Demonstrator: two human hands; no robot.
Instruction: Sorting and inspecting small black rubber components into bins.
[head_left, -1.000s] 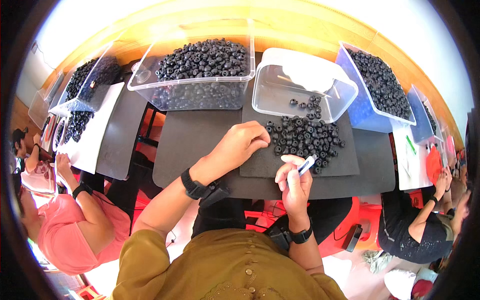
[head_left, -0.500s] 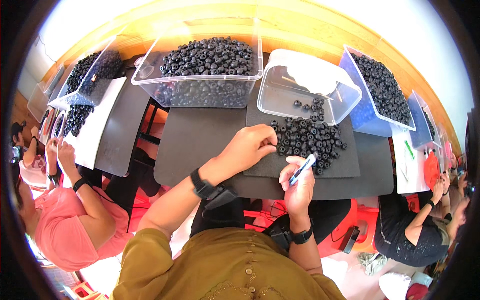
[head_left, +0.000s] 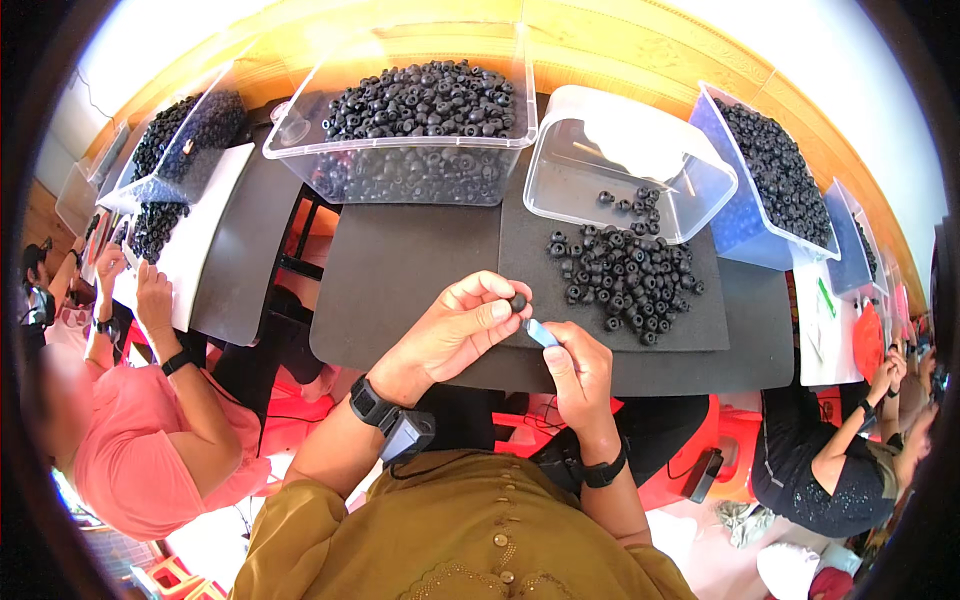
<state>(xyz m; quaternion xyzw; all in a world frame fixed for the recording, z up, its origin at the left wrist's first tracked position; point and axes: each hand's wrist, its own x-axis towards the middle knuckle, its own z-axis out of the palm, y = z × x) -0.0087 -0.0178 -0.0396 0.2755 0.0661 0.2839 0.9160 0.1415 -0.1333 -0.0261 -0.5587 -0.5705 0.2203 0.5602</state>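
Note:
Between the thumb and fingers of my left hand [head_left: 450, 325], I pinch one small round black bead-like part [head_left: 518, 301]. My right hand [head_left: 583, 378] is closed around a slim blue-and-white utility knife [head_left: 541, 333], whose tip end is right beside the part; I cannot make out the blade or whether it touches. Beyond both hands, a loose pile of the same black parts [head_left: 625, 275], several with a hole showing, lies on a dark square mat [head_left: 690, 335]. Behind the pile, a clear plastic tub [head_left: 545, 207] rests on its side with several parts at its mouth.
A large clear bin [head_left: 335, 152] heaped with black parts stands back left on the dark table [head_left: 400, 270]. Another full bin [head_left: 750, 235] stands back right. People work on either side: one in a pink top [head_left: 160, 440], one in dark clothes [head_left: 810, 475].
My left hand has drawn back from the pile with a black part in its fingers and turned partly upward. The knife in my right hand has swung left to meet it.

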